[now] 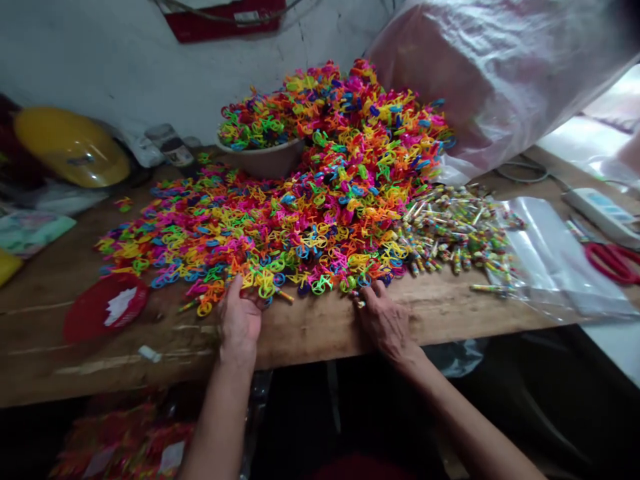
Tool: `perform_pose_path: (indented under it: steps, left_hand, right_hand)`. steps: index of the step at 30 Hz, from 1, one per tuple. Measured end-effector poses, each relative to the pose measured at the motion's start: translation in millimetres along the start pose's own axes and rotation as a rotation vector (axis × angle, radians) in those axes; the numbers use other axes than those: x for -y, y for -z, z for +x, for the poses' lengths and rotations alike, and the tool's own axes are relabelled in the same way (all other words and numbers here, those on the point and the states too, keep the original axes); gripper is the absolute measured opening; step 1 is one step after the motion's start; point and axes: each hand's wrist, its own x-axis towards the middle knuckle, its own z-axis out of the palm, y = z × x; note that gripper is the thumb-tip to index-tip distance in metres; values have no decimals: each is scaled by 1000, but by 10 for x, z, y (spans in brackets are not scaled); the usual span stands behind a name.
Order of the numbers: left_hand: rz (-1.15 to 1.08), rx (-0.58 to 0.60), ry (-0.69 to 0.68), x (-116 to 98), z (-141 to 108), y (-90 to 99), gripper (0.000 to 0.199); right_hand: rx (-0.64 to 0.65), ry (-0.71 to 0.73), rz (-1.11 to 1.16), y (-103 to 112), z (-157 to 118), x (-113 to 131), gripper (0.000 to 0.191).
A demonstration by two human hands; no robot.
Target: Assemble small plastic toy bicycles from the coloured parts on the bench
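1. I see the left hand [239, 325] at the front edge of a broad heap of small, bright, multicoloured plastic pieces [345, 207]. Its fingers are curled among the pieces; I cannot tell whether they are clamped on any.
2. A slim yellow-and-orange tube [285, 295] pokes out just to the right of that hand.
3. I have the right hand [384, 315] resting low over the brown wooden surface [310, 337], its fingers closed on a small pale-ended patterned tube [359, 302] beside the heap's front edge.
4. The plastic pieces spread across the middle of the surface, rising at the back and filling a pale round bowl [270, 162].
5. To the heap's right I see a pile of slim patterned tubes [450, 230], touching a clear flat plastic bag [560, 257].
6. A red round plate [80, 317] lies left of the left hand, near the heap.
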Motion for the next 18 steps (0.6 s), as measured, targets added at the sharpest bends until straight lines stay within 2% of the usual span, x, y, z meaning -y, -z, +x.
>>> perform_pose_path:
  steps: [3,7,10,12,14,18]
  left_hand:
    - [59,-86,-24,-42,61,222,18]
    - [71,9,115,-33,5,406,18]
    - [18,112,242,18,-132,391,17]
    - [-9,193,312,62,-244,334,17]
    - [-7,259,345,115,-361,269,17]
    - [71,423,347,242,-565,158,22]
  right_hand:
    - [-83,8,150,6,-9,6,16]
    - [-134,147,418,-22,-187,170,21]
    - [-93,237,583,-32,-306,388,25]
    - [-37,198,732,-10,-308,501,24]
    - [35,81,915,31,-252,547,24]
    - [236,-154,1178,104,-126,463,36]
